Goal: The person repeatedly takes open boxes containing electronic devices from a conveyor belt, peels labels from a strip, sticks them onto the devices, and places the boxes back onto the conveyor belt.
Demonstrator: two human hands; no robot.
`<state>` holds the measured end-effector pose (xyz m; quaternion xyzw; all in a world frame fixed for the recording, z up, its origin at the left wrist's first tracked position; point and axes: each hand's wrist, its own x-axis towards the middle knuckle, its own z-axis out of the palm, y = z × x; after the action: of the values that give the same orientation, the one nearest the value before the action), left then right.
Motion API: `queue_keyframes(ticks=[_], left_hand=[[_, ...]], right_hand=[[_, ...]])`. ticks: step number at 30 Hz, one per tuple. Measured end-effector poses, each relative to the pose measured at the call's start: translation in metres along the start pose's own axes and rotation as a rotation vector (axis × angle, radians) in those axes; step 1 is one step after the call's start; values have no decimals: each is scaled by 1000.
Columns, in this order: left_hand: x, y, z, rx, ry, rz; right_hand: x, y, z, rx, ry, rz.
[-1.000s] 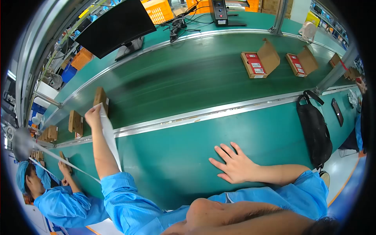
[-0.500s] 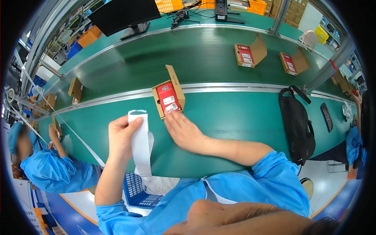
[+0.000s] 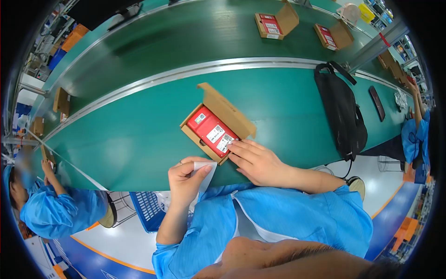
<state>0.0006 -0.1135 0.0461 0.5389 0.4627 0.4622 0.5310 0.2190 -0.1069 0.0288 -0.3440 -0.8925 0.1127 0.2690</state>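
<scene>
An open cardboard box [image 3: 227, 113] stands slantwise in front of me, its lid raised on the far right side. Inside lies a flat red item [image 3: 209, 120] with several white printed labels [image 3: 215, 134]. My left hand [image 3: 182, 180] pinches a white paper strip [image 3: 207, 180] between thumb and fingers, just below the box's near corner. My right hand [image 3: 260, 162] has its fingers stretched out together, fingertips at the near right edge of the box, touching the label there. Whether they press on the label or the box rim I cannot tell.
A black bag [image 3: 340, 116] lies to the right, with a dark phone-like object [image 3: 377, 103] beyond it. Two open boxes with red items [image 3: 268, 24] sit on the belt behind the metal rail [image 3: 186, 70]. A blue basket [image 3: 147, 209] stands below the table edge; co-workers sit at both sides.
My left hand has brought the paper strip down and right, close to the box. The box has turned and moved nearer me, with my right hand at its edge. The view has tilted downward.
</scene>
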Motion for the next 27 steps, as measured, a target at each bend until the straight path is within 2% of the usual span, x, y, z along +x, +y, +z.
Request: queue_keyframes(ticks=[1, 4, 8, 11, 14, 17, 18, 21, 22, 25, 27], left_hand=[[0, -1, 7, -20, 11, 16], [-3, -4, 15, 33, 13, 42], [-6, -2, 11, 57, 65, 40], [-8, -6, 7, 44, 58, 19], [-5, -15, -1, -240, 35, 111], [0, -21, -21, -206, 32, 131], [1, -20, -21, -40, 16, 80], [19, -25, -6, 654, -35, 503], [21, -30, 0, 761, 8, 517], [25, -33, 2, 905, 8, 607], [25, -38, 2, 905, -2, 607]], right_hand=[[0, -5, -3, 144, 40, 80], [6, -21, -6, 907, 78, 548], [21, -17, 20, 1206, 210, 506], [27, -19, 19, 1217, 215, 486], [28, -23, 12, 838, 274, 255], [43, -28, -3, 773, 257, -59], [49, -27, -2, 765, 232, -78], [67, -5, -3, 526, 79, 28], [76, 3, -6, 494, -16, 157], [86, 35, -6, 380, -101, 374], [91, 45, -8, 362, -171, 420]])
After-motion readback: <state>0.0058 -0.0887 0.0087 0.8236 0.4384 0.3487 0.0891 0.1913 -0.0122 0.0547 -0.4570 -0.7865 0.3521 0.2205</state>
